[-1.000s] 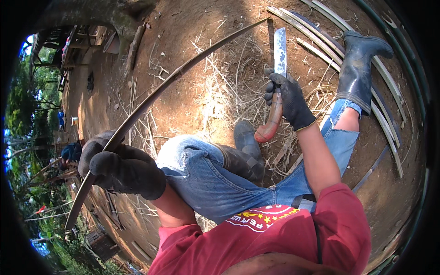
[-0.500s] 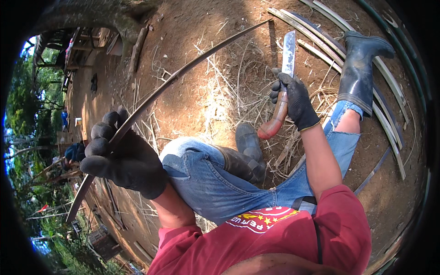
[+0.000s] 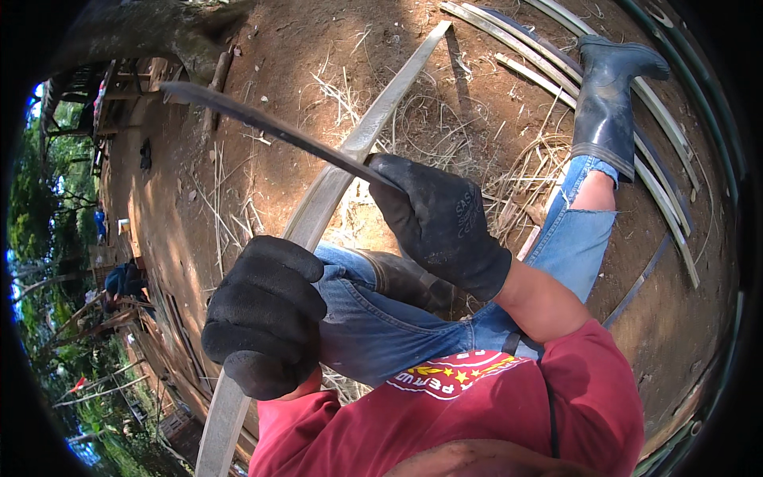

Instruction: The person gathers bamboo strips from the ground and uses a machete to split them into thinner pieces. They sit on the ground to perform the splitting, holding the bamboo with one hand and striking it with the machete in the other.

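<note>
My left hand (image 3: 266, 318), in a black glove, is closed in a fist round a long pale, slightly curved strip of split bamboo or wood (image 3: 316, 200). The strip runs from below my fist up to the far ground, with its broad face showing. My right hand (image 3: 449, 226), gloved in black too, grips a machete (image 3: 254, 119). Its dark blade points to the far left and crosses the strip beyond my left fist, seen nearly edge-on. The glove hides the machete's handle. Whether the blade touches the strip I cannot tell.
Thin shavings (image 3: 429, 135) lie scattered on the brown earth. Several long strips (image 3: 664, 187) lie to the right, around my outstretched rubber boot (image 3: 608, 103). My other boot (image 3: 413, 282) is folded beneath me. A thick trunk (image 3: 159, 36) stands far left, and a person (image 3: 123, 280) is bent over at the left.
My right hand has brought the machete left, from upright beside my knee to across the strip. My left hand has moved nearer and turned over, and the strip now shows its broad face.
</note>
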Tool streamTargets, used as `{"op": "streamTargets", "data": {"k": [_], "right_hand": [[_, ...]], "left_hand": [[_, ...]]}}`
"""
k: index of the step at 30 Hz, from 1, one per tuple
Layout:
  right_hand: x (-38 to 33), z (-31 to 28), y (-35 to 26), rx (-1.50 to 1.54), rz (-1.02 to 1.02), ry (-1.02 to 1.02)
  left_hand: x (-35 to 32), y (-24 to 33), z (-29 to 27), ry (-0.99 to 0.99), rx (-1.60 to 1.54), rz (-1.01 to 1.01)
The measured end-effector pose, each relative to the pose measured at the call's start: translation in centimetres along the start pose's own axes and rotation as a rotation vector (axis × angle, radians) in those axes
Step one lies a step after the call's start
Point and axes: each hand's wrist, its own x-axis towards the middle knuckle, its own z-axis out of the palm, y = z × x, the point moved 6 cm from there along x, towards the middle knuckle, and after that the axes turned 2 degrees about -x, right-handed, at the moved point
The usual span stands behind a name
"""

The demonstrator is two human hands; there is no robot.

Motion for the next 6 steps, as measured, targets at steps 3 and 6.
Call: {"op": "streamTargets", "data": {"k": [3, 6], "right_hand": [[-0.23, -0.55, -1.24, -0.182, -0.106, -0.09], [-0.2, -0.55, -1.37, -0.284, -0.112, -0.167]], "left_hand": [[-0.27, -0.3, 0.39, -0.014, -0.001, 0.02], [-0.19, -0.32, 0.38, -0.028, -0.026, 0.046]]}}
